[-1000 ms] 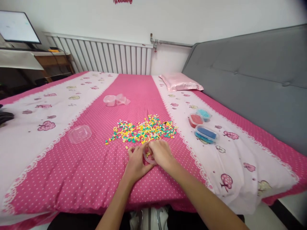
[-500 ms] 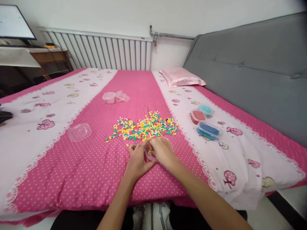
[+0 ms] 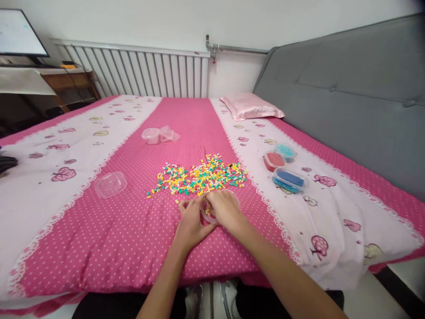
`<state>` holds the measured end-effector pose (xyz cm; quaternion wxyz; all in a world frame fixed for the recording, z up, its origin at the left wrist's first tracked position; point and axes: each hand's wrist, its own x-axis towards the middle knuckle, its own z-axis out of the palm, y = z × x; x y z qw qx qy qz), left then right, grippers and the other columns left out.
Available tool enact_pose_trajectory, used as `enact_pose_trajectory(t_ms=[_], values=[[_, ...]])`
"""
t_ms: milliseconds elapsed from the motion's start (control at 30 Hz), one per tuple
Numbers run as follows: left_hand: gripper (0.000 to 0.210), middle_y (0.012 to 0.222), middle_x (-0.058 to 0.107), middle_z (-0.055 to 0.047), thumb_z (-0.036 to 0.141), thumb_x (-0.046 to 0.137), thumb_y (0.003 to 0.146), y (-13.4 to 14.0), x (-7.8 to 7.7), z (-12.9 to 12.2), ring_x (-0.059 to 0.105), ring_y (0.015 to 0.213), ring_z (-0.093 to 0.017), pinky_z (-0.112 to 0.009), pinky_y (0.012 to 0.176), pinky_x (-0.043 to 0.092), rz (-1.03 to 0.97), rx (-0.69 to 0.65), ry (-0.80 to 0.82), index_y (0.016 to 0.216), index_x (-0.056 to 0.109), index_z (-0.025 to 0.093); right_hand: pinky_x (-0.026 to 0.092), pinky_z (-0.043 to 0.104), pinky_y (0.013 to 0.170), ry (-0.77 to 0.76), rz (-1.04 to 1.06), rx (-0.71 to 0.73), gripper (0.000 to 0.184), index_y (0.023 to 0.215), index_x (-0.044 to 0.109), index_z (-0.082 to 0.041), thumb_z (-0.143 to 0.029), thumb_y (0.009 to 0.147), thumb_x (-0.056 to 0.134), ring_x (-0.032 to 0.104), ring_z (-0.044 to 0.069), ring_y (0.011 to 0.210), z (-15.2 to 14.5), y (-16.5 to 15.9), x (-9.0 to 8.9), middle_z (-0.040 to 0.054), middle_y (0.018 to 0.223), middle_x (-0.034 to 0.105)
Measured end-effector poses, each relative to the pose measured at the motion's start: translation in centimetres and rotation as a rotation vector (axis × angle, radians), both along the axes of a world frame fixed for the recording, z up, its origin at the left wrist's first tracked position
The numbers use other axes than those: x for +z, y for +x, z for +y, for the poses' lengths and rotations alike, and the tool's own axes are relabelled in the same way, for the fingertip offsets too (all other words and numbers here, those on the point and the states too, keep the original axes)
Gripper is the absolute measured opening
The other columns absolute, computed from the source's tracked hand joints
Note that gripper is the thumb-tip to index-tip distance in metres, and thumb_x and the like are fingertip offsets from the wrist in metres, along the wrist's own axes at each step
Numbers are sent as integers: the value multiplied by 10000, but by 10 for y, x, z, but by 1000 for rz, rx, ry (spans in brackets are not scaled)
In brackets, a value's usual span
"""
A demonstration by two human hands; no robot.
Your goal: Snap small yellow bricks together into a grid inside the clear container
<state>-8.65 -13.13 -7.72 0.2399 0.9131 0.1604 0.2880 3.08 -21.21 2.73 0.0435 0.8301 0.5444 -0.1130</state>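
Observation:
A clear plastic container point(image 3: 206, 217) with a few yellow pieces inside stands on the pink bedspread. My left hand point(image 3: 191, 223) grips its left side, thumb along the near edge and fingers at the far side. Over the container's right part, my right hand point(image 3: 223, 204) dips in with bent fingers; the fingertips are hidden, so what they hold does not show. Just beyond both hands spreads a loose pile of small capsule-like pieces point(image 3: 202, 175) in yellow, green, red and white. One yellow piece point(image 3: 177, 201) lies apart near my left fingers.
A clear lid point(image 3: 111, 184) lies flat at left. Farther back are clear empty containers point(image 3: 152, 136). On the right stand a container with red contents point(image 3: 274, 160), one with light blue point(image 3: 285, 152) and a blue one point(image 3: 289, 180). A pink pillow point(image 3: 250, 106) rests by the grey headboard point(image 3: 345, 79).
Both hands stay at the container in nearly the same position. My right hand has shifted very slightly, and a little more of the yellow pieces shows inside.

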Motion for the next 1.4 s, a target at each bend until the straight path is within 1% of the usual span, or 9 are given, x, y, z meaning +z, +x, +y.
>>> enact_pose_trajectory(t_ms=[333, 667, 833, 967, 1067, 1167, 1267, 1400], values=[[787, 1291, 650, -113, 367, 740, 812, 0, 1, 0, 612, 1154, -316, -494, 1019, 325, 2, -7, 0, 1481, 342, 254, 569, 426, 893, 18, -5, -25, 271, 1156, 658, -165, -365, 977, 627, 667, 206, 1019, -1, -1, -1, 76, 1154, 680], [786, 1346, 631, -121, 340, 719, 808, 0, 2, -1, 601, 1188, -315, -491, 1033, 315, 4, -2, -1, 1486, 331, 253, 563, 435, 908, 43, -5, -46, 265, 1151, 662, -164, -360, 975, 630, 666, 210, 1032, -3, -3, 1, 76, 1157, 681], [801, 1360, 630, -114, 357, 723, 820, 0, 2, -1, 605, 1182, -306, -491, 1049, 298, 8, -5, -6, 1495, 305, 257, 565, 432, 904, 55, 11, -49, 262, 1145, 663, -163, -360, 975, 630, 666, 209, 1031, -3, -2, 1, 76, 1154, 682], [794, 1373, 621, -112, 386, 727, 824, 0, 2, -1, 594, 1201, -312, -494, 1061, 294, 12, 8, -11, 1488, 311, 257, 563, 437, 907, 62, 25, -33, 258, 1135, 665, -160, -360, 976, 629, 669, 208, 1023, -6, 0, 5, 72, 1139, 687], [842, 1368, 622, -110, 398, 740, 815, 0, 0, -1, 595, 1193, -315, -501, 1068, 295, 10, 20, -10, 1504, 280, 252, 564, 436, 904, 64, 23, -28, 258, 1133, 665, -159, -361, 976, 629, 670, 207, 1018, -6, 0, 6, 70, 1131, 688], [879, 1365, 619, -120, 380, 745, 804, 0, -1, -1, 600, 1181, -319, -494, 1062, 313, 2, 28, -2, 1521, 257, 241, 566, 432, 899, 63, 12, -33, 265, 1141, 663, -160, -363, 976, 628, 670, 207, 1015, -3, -2, 3, 73, 1136, 686], [880, 1359, 619, -122, 376, 751, 794, 0, -1, -1, 607, 1167, -317, -487, 1059, 325, -5, 26, 4, 1519, 273, 236, 571, 424, 885, 58, 5, -42, 278, 1160, 657, -158, -365, 976, 629, 671, 205, 1005, 1, -6, -2, 77, 1142, 682], [877, 1303, 648, -110, 356, 754, 791, 0, 0, -1, 619, 1132, -308, -489, 1059, 323, -7, 26, -6, 1516, 279, 228, 574, 426, 880, 53, 8, -56, 310, 1200, 643, -163, -374, 973, 631, 666, 211, 1020, 4, -6, -5, 86, 1188, 667]])
